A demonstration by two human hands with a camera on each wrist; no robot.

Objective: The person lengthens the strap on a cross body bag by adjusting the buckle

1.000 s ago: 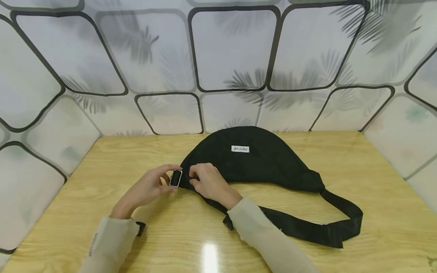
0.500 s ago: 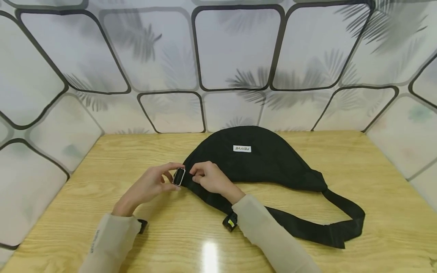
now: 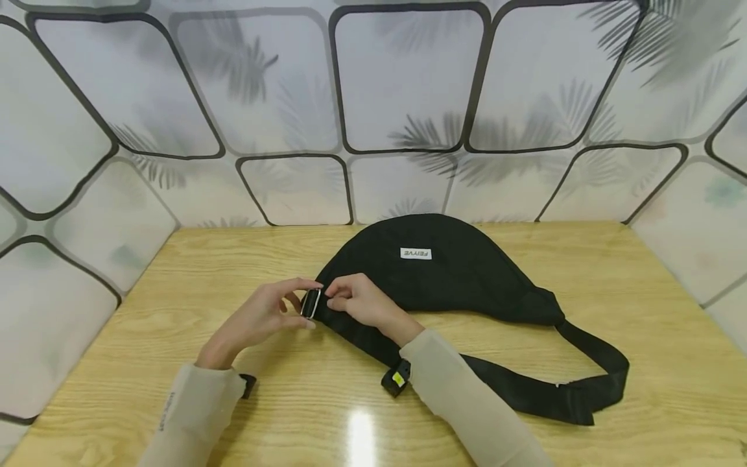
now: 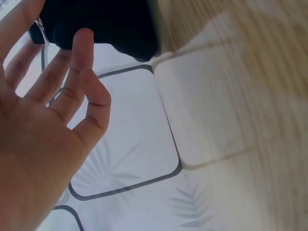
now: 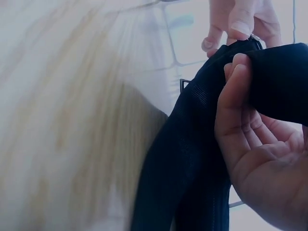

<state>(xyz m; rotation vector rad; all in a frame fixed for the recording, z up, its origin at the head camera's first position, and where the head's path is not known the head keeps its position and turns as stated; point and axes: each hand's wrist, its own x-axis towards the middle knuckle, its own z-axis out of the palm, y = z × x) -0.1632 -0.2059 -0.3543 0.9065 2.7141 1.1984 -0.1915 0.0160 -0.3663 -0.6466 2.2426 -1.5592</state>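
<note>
A black waist bag (image 3: 455,279) with a small white label (image 3: 415,253) lies on the wooden table. At its left end, my left hand (image 3: 257,321) pinches a metal-framed strap buckle (image 3: 311,303) between thumb and fingers. Close beside it, my right hand (image 3: 367,305) has its thumb and forefinger together. In the right wrist view that hand (image 5: 260,130) pinches a black strap (image 5: 279,79), near the fingers of the left hand (image 5: 245,21). My left hand (image 4: 53,106) shows its palm in the left wrist view, with the black fabric (image 4: 106,24) at its fingertips.
The long black strap (image 3: 525,392) loops along the table (image 3: 315,402) from the bag's right end, passing under my right forearm. Small black devices sit at the left cuff (image 3: 248,385) and right cuff (image 3: 395,379). A patterned cloth wall (image 3: 403,84) rises behind the table.
The buckle has turned more edge-on in my left hand and shifted slightly right. My right thumb and forefinger have drawn together beside it. The whole head view has also shifted a little.
</note>
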